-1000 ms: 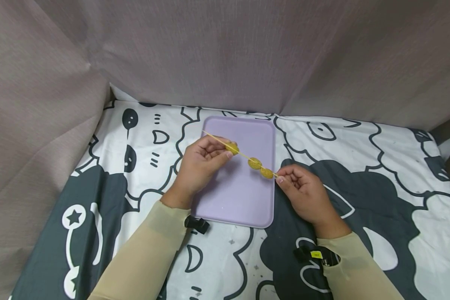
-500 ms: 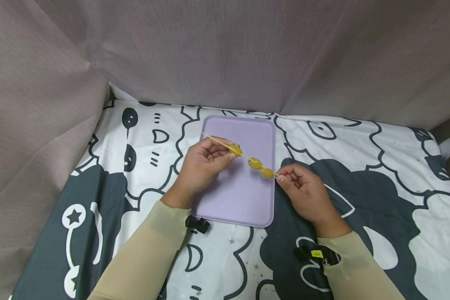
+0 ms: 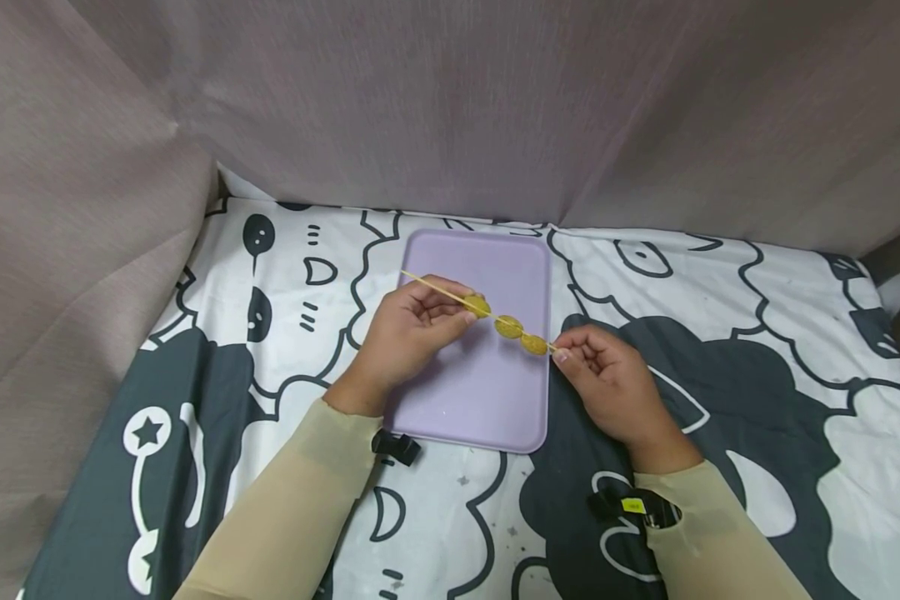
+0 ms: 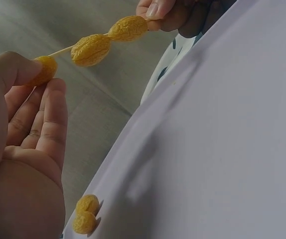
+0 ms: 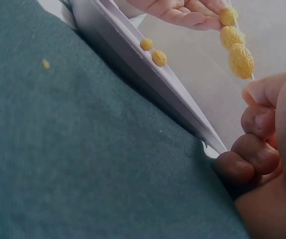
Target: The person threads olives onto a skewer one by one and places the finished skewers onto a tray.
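Note:
A thin wooden skewer [image 3: 433, 287] slants over the lilac tray [image 3: 480, 408], its free tip pointing up and left. Two wrinkled yellow dried fruits [image 4: 90, 51] sit against each other on it, close to my right hand [image 3: 607, 387], which pinches the skewer's lower end between thumb and forefinger. Between thumb and fingertips, my left hand [image 3: 412, 333] pinches a third yellow dried fruit [image 4: 45, 70], threaded on the same skewer. A short bare stretch of stick separates it from the other two.
Two loose yellow fruits [image 5: 158, 58] lie on the tray near its edge; my left hand hides them in the head view. A black-and-white patterned cloth [image 3: 315, 467] covers the table under the tray. Grey-brown fabric [image 3: 450, 108] hangs behind it.
My left hand has slid its fruit a little down and right along the skewer, narrowing the gap to the other two. The right hand has stayed in place.

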{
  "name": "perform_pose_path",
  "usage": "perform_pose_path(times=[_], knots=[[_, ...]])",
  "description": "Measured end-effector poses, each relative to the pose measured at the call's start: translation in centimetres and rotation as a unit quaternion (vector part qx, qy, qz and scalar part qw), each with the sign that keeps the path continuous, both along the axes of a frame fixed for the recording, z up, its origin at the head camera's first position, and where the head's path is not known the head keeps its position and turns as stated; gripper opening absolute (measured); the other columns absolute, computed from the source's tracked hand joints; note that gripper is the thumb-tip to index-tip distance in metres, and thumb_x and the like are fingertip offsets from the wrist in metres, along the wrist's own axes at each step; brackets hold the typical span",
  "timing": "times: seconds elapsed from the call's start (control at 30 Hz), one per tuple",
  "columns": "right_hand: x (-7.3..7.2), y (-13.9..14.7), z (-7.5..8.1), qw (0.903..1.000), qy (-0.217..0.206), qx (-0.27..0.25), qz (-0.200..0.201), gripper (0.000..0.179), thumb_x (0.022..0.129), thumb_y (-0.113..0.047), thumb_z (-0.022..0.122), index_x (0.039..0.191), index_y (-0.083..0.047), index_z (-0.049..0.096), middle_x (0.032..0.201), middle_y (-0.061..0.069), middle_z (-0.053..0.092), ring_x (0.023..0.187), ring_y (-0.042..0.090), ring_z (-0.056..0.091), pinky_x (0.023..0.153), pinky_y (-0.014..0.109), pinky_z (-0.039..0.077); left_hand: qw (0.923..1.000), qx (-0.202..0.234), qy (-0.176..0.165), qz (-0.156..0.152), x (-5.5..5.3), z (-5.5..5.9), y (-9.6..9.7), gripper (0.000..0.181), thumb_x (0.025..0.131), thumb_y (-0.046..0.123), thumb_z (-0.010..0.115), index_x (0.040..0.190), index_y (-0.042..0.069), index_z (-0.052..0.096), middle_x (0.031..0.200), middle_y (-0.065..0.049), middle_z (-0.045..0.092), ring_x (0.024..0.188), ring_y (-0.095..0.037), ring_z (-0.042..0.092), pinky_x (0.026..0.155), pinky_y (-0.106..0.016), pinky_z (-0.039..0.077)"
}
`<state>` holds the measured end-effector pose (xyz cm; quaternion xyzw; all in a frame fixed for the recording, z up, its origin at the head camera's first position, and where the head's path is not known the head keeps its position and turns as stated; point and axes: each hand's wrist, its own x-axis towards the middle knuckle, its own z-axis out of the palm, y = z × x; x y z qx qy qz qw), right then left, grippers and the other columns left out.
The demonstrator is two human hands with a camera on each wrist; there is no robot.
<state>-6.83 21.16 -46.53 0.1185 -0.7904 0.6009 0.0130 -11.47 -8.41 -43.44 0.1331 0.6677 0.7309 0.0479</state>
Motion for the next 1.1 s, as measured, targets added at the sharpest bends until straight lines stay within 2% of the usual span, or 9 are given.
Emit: perform_pose_path(times=[0.33,0.57,1.1], knots=[[-0.05,-0.05,0.08,1.0,0.002,-0.003,0.003,0.007,0.106,0.007,0.068,0.111,0.005,0.072,0.077,-0.008,0.06,0.063,0.006,0.05,0.054,0.023,0.045,0.9996,-0.026,-0.004,-0.012,-0.08,0.0,-0.01,0.028,0.097,-0.005,0.082,0.124,-0.003,0.077,0.122,-0.02,0.083,0.104,-0.016,0.08,0.093,-0.027,0.069],[-0.05,0.0,-0.01,1.0,0.0,-0.006,0.006,0.007,0.106,0.007,0.068,0.111,0.005,0.072,0.077,-0.008,0.059,0.063,0.006,0.05,0.054,0.024,0.045,0.9991,-0.033,-0.022,-0.017,0.05,0.11,0.16,0.028,0.096,-0.003,0.083,0.124,-0.003,0.078,0.12,-0.02,0.083,0.1,-0.014,0.08,0.085,-0.022,0.067],[-0.03,0.08,0.0,0.9999,-0.004,0.006,0.012,0.007,0.107,0.005,0.068,0.113,0.003,0.073,0.076,-0.006,0.057,0.063,0.008,0.049,0.053,0.028,0.044,0.9983,-0.044,-0.032,-0.02,-0.12,-0.33,0.27,0.028,0.097,-0.002,0.084,0.124,-0.002,0.078,0.118,-0.019,0.083,0.099,-0.013,0.08,0.085,-0.021,0.066]])
